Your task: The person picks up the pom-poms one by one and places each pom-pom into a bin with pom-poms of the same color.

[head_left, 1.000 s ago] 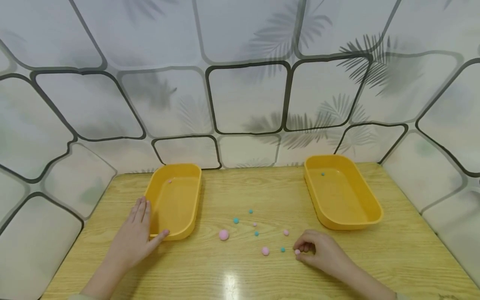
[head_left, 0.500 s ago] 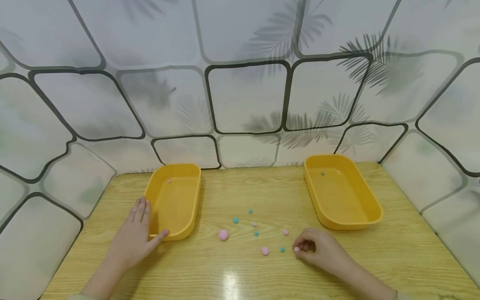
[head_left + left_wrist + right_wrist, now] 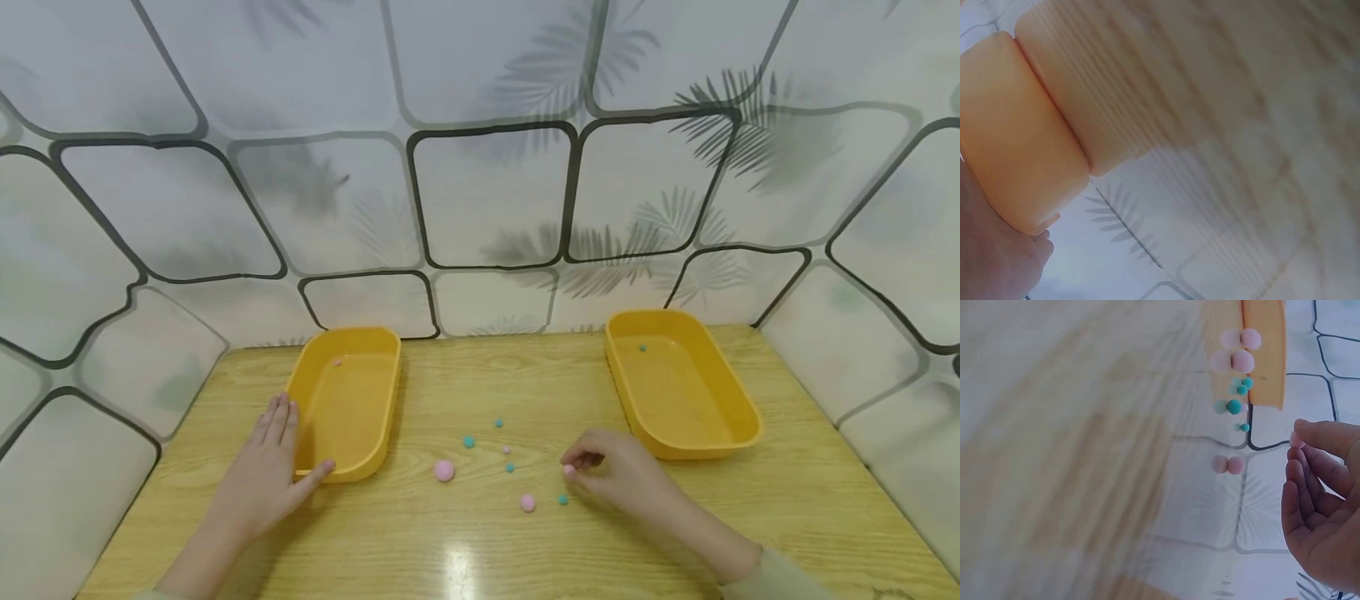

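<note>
- Nearest me, my pale right sleeve (image 3: 772, 575) covers part of the wood-grained table (image 3: 360, 550); a bright patch of light gleams between my forearms;
- my right hand (image 3: 626, 479) grasps a held pink ball (image 3: 1297, 440), pinched between thumb and forefinger; my other fingers curl toward the palm;
- my left hand (image 3: 258, 479) clasps nothing; its fingers lie straight against the left rim of the left yellow tray (image 3: 348, 408), thumb on the near rim;
- ahead of me on the wood sit a medium pink ball (image 3: 528, 502) and a near teal ball (image 3: 563, 500), the teal close to my right fingertips;
- another pink ball (image 3: 1235, 465) rests near my pinch in the right-wrist view; in the head view only 1 pink ball shows at my fingertips, and I cannot tell which;
- farther in, well left, is a large pink ball (image 3: 444, 471); then a middle teal ball (image 3: 510, 467) with a tiny pink ball (image 3: 506, 450) just beyond;
- a larger teal ball (image 3: 468, 442) and a far teal ball (image 3: 498, 423) lie past those;
- the left yellow tray holds 1 pink ball (image 3: 337, 362) toward its far end; the right yellow tray (image 3: 686, 400) holds 1 teal ball (image 3: 642, 347) near its far left corner;
- behind everything stands a pale wall (image 3: 495, 200) with dark-outlined panels and leaf prints.
</note>
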`<state>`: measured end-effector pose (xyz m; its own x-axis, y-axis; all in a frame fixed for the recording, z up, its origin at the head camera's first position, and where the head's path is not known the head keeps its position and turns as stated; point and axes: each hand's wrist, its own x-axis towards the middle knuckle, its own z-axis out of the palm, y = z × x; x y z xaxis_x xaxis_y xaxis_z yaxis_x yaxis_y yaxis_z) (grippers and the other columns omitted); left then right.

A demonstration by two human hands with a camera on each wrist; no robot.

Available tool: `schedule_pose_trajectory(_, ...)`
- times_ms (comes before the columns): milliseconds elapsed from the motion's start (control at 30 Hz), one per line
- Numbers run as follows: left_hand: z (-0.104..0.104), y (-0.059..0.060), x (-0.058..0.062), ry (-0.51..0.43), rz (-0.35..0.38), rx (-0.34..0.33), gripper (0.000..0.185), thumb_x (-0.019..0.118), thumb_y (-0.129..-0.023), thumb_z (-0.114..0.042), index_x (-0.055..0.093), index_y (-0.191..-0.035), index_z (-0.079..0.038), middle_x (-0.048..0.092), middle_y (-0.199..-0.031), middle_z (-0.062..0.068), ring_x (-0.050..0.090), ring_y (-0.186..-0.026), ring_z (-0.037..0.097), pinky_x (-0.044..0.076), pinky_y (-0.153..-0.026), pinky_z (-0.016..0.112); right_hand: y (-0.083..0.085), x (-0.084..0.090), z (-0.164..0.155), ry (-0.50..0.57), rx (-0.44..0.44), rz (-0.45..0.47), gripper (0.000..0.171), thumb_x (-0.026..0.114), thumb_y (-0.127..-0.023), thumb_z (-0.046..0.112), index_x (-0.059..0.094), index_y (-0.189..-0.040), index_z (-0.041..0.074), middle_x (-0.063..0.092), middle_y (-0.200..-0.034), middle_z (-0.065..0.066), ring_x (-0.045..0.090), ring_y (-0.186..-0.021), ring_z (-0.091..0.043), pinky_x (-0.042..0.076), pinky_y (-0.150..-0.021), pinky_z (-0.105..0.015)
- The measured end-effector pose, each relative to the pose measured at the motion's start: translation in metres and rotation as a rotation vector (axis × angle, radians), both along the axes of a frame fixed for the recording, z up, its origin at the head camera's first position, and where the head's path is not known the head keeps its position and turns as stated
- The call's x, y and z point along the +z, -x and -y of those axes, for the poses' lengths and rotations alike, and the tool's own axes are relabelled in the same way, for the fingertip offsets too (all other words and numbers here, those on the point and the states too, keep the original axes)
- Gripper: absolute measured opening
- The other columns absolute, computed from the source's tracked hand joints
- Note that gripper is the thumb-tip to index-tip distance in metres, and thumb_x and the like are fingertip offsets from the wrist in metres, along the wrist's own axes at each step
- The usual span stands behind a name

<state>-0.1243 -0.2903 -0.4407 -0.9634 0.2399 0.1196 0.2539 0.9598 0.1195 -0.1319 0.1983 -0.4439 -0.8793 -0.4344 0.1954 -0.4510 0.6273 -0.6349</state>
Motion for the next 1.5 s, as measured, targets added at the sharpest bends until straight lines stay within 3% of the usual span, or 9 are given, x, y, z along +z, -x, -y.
schedule_pose_trajectory(233, 0.001, 0.000, -0.001, 0.002, -0.014, -0.004, 0.103, 0.058, -0.103, -0.060, 0.025, -0.157, 0.022, 0.020, -0.167, 0.043, 0.024, -0.156, 0.058, 0.020, -0.133, 0.061, 0.014, 0.009, 0.016, -0.006, 0.001, -0.019, 0.007, 0.083, -0.092, 0.009, 0.081, -0.097, 0.013, 0.071, -0.088, 0.011, 0.060, -0.081, 0.001, 0.060, -0.075, -0.022)
schedule_pose_trajectory(400, 0.004, 0.001, -0.002, -0.006, -0.028, -0.014, 0.103, 0.057, -0.104, -0.059, 0.025, -0.157, 0.023, 0.020, -0.166, 0.044, 0.024, -0.156, 0.058, 0.013, -0.136, 0.057, 0.023, 0.014, 0.027, 0.022, 0.007, -0.066, 0.007, 0.084, -0.091, 0.007, 0.081, -0.096, 0.011, 0.072, -0.088, 0.008, 0.062, -0.081, -0.003, 0.062, -0.076, -0.026)
schedule_pose_trajectory(533, 0.004, 0.002, -0.002, -0.005, -0.018, -0.012, 0.103, 0.057, -0.104, -0.059, 0.023, -0.157, 0.023, 0.019, -0.167, 0.044, 0.023, -0.157, 0.058, 0.016, -0.134, 0.060, 0.029, 0.017, 0.037, 0.036, -0.006, -0.057, 0.007, 0.083, -0.092, 0.009, 0.082, -0.098, 0.011, 0.072, -0.090, 0.009, 0.062, -0.082, -0.002, 0.062, -0.078, -0.026)
schedule_pose_trajectory(767, 0.005, 0.000, -0.002, -0.011, -0.014, -0.014, 0.103, 0.056, -0.104, -0.059, 0.023, -0.157, 0.023, 0.019, -0.166, 0.044, 0.023, -0.156, 0.059, 0.008, -0.137, 0.054, 0.040, 0.021, 0.054, 0.060, 0.002, -0.059, 0.008, 0.083, -0.093, 0.010, 0.082, -0.101, 0.011, 0.073, -0.090, 0.007, 0.065, -0.083, -0.006, 0.063, -0.079, -0.029)
schedule_pose_trajectory(1000, 0.003, 0.000, 0.000, -0.011, 0.005, -0.004, 0.104, 0.056, -0.104, -0.060, 0.022, -0.158, 0.022, 0.019, -0.167, 0.043, 0.023, -0.157, 0.058, 0.018, -0.134, 0.061, 0.050, 0.029, 0.076, 0.083, 0.004, -0.031, 0.009, 0.082, -0.094, 0.013, 0.082, -0.102, 0.011, 0.074, -0.093, 0.006, 0.064, -0.084, -0.006, 0.063, -0.081, -0.029)
schedule_pose_trajectory(1233, 0.001, 0.000, 0.001, -0.012, 0.003, -0.006, 0.104, 0.057, -0.104, -0.059, 0.023, -0.157, 0.023, 0.020, -0.166, 0.044, 0.023, -0.156, 0.058, 0.013, -0.136, 0.057, 0.060, 0.037, 0.100, 0.125, 0.046, -0.010, 0.009, 0.081, -0.095, 0.015, 0.082, -0.104, 0.013, 0.075, -0.094, 0.004, 0.064, -0.085, -0.007, 0.061, -0.082, -0.027)
schedule_pose_trajectory(1400, 0.001, 0.000, 0.001, -0.015, 0.001, -0.006, 0.103, 0.058, -0.104, -0.058, 0.023, -0.157, 0.023, 0.020, -0.167, 0.043, 0.023, -0.157, 0.058, 0.010, -0.136, 0.055, 0.066, 0.040, 0.118, 0.134, 0.071, -0.035, 0.010, 0.082, -0.095, 0.014, 0.082, -0.105, 0.012, 0.076, -0.094, 0.002, 0.066, -0.085, -0.009, 0.063, -0.083, -0.034)
schedule_pose_trajectory(1500, 0.001, 0.000, 0.000, -0.016, 0.003, -0.007, 0.103, 0.058, -0.104, -0.058, 0.023, -0.157, 0.023, 0.019, -0.167, 0.043, 0.023, -0.157, 0.058, 0.009, -0.137, 0.054, 0.069, 0.043, 0.129, 0.136, 0.087, -0.057, 0.010, 0.082, -0.095, 0.014, 0.082, -0.104, 0.010, 0.077, -0.094, 0.001, 0.067, -0.085, -0.010, 0.063, -0.082, -0.031)
